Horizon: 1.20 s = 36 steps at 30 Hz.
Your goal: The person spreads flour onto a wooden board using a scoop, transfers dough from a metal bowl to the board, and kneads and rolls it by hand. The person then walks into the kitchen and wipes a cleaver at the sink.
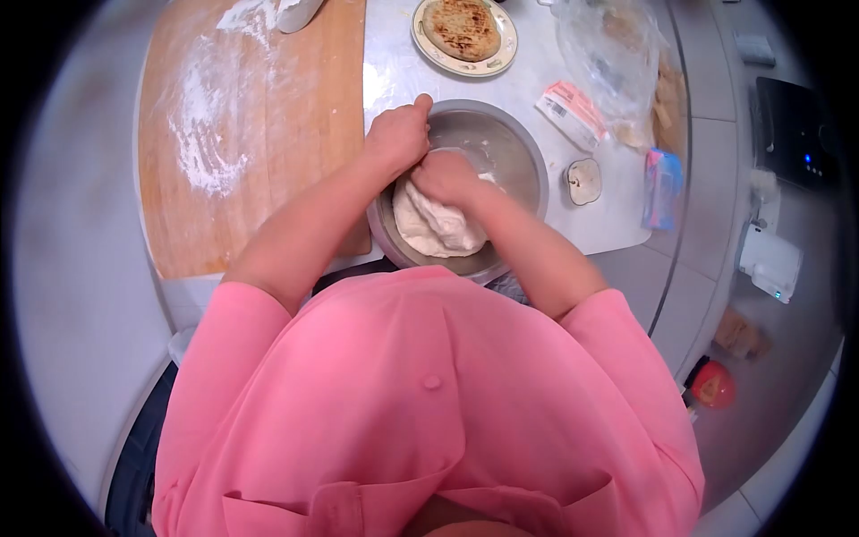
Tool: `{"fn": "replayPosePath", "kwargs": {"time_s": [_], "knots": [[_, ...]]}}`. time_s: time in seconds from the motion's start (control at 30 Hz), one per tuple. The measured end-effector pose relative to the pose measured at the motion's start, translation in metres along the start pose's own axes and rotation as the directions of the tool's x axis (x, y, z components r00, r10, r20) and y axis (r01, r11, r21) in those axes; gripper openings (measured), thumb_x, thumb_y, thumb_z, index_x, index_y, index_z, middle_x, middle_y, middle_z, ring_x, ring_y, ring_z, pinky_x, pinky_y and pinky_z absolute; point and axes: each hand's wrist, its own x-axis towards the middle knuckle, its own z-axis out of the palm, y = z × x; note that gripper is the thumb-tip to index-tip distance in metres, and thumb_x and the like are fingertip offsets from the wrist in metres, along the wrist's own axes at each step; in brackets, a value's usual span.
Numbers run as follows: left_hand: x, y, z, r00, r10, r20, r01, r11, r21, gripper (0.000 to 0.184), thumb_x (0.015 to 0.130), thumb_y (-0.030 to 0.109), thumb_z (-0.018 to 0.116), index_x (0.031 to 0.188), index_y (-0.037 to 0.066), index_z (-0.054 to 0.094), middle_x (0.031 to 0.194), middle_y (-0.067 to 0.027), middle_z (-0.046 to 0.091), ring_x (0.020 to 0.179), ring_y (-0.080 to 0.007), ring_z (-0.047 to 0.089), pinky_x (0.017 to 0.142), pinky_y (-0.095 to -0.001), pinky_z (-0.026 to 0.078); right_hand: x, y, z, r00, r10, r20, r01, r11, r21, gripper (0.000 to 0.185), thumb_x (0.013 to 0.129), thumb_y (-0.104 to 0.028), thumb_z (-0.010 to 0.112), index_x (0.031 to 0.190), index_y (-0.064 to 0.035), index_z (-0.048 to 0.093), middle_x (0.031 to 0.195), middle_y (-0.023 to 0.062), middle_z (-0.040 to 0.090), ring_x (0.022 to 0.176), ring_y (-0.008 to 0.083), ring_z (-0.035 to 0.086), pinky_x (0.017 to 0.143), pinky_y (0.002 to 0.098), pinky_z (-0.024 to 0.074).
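A metal mixing bowl (523, 148) stands at the edge of the table in front of me, with a lump of pale dough (429, 228) in it. My left hand (400, 136) is closed on the bowl's left rim, thumb pointing up along it. Inside the bowl, my right hand (445, 179) presses into the top of the dough with its fingers curled. The fingertips of that hand are hidden in the dough. A little loose flour clings to the bowl's inner wall.
Left of the bowl lies a wooden board (295, 179) dusted with flour (201, 134). Behind it stands a plate (429, 55) holding a browned flatbread (463, 29). To the right are a red-and-white packet (573, 115), a small dish (583, 182) and a plastic bag (613, 54).
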Motion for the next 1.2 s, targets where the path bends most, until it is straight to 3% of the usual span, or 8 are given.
{"fn": "replayPosePath", "kwargs": {"time_s": [0.17,0.23,0.27,0.37,0.57,0.87,1.03,1.2], "knots": [[0.000,-0.006,0.002,0.992,0.117,-0.052,-0.114,0.991,0.065,0.018,0.084,0.012,0.053,0.097,0.002,0.047,0.083,-0.0199,0.064,0.080,-0.0367,0.063,0.071,-0.0470,0.049,-0.063,0.023,0.005,0.973,-0.227,-0.035,0.217,0.959,-0.182,0.031,0.084,-0.021,0.043,0.088,-0.0039,0.068,0.093,0.0194,0.066,0.085,0.0364,0.062,0.081,0.0447,0.0469],[0.000,-0.004,-0.001,0.995,0.102,-0.011,-0.100,0.991,0.088,0.018,0.084,0.012,0.054,0.097,0.002,0.047,0.082,-0.0199,0.064,0.080,-0.0366,0.063,0.071,-0.0469,0.049,-0.082,0.029,-0.001,0.893,-0.382,-0.237,0.378,0.924,-0.063,0.037,0.086,-0.027,0.044,0.098,0.0010,0.065,0.099,0.0217,0.064,0.094,0.0367,0.060,0.085,0.0446,0.0452],[0.001,-0.004,-0.001,0.995,0.102,-0.010,-0.101,0.991,0.089,0.018,0.084,0.012,0.054,0.097,0.002,0.047,0.082,-0.0199,0.064,0.080,-0.0366,0.063,0.071,-0.0469,0.049,-0.080,0.029,-0.015,0.893,-0.382,-0.239,0.378,0.924,-0.062,0.037,0.086,-0.027,0.044,0.098,0.0010,0.065,0.099,0.0217,0.064,0.094,0.0367,0.060,0.085,0.0446,0.0452],[-0.002,-0.003,0.002,0.993,0.111,-0.039,-0.106,0.989,0.100,0.017,0.084,0.012,0.054,0.096,0.002,0.047,0.081,-0.0194,0.064,0.080,-0.0363,0.063,0.070,-0.0470,0.049,-0.043,0.037,-0.050,0.996,0.012,-0.083,-0.016,0.999,-0.046,0.033,0.085,-0.020,0.041,0.088,0.0022,0.066,0.093,0.0230,0.064,0.087,0.0395,0.060,0.081,0.0452,0.0462],[-0.002,-0.003,-0.002,0.997,0.081,-0.016,-0.081,0.996,0.042,0.018,0.085,0.013,0.053,0.097,0.002,0.046,0.081,-0.0202,0.064,0.080,-0.0374,0.063,0.071,-0.0469,0.049,0.015,0.033,-0.001,0.987,-0.041,-0.157,0.065,0.986,0.152,0.034,0.087,-0.022,0.042,0.095,0.0009,0.065,0.103,0.0232,0.062,0.093,0.0394,0.059,0.085,0.0458,0.0450],[0.005,-0.008,0.006,0.994,0.096,-0.044,-0.093,0.994,0.053,0.018,0.084,0.012,0.052,0.098,0.002,0.047,0.081,-0.0204,0.064,0.079,-0.0370,0.063,0.069,-0.0465,0.049,0.011,-0.030,-0.001,0.977,-0.187,0.103,0.180,0.981,0.075,0.031,0.076,-0.025,0.054,0.098,-0.0082,0.067,0.102,0.0179,0.065,0.096,0.0355,0.060,0.081,0.0420,0.0476],[0.007,-0.011,0.004,0.989,0.144,-0.037,-0.140,0.984,0.112,0.019,0.082,0.012,0.053,0.098,0.003,0.048,0.077,-0.0174,0.065,0.076,-0.0347,0.064,0.066,-0.0460,0.049,0.001,-0.020,0.027,0.929,-0.205,0.308,0.270,0.945,-0.185,0.033,0.071,-0.029,0.058,0.096,-0.0084,0.066,0.095,0.0170,0.065,0.091,0.0333,0.061,0.080,0.0408,0.0486],[0.006,-0.016,0.009,0.990,0.143,0.002,-0.142,0.983,0.114,0.019,0.082,0.011,0.052,0.098,0.003,0.048,0.078,-0.0173,0.065,0.076,-0.0343,0.064,0.066,-0.0457,0.049,-0.066,0.017,0.008,0.862,-0.483,0.153,0.503,0.854,-0.136,0.025,0.072,-0.022,0.061,0.088,-0.0038,0.065,0.091,0.0171,0.063,0.089,0.0342,0.060,0.079,0.0421,0.0478]]}}
